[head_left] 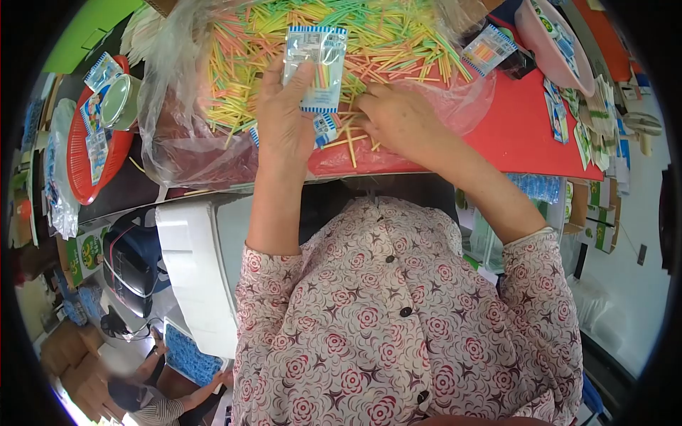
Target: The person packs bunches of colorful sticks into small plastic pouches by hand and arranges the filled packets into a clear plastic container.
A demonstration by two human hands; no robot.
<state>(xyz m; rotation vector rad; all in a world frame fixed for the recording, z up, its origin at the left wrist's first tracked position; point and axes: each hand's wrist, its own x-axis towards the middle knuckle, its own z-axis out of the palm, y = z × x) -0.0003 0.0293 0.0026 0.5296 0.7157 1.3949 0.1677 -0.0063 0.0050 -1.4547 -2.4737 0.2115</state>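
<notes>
A smooth red tabletop (pixel 515 135) carries crinkled, see-through plastic film (pixel 167 142), its far side cut off by the top edge. On the film lies a loose heap of slim, straight sticks (pixel 398 42) in yellow, green and pink. At left sits a rounded red plastic basket (pixel 76 153). The left hand (pixel 284 106) grips a flat, glossy sachet (pixel 325 57) with blue-striped ends over the heap's near part; its print is too small to read. The right hand (pixel 398 117), apart from it, curls among the sticks; whether it pinches any, I cannot tell. A second sachet (pixel 325 130) is partly hidden beneath the left hand.
</notes>
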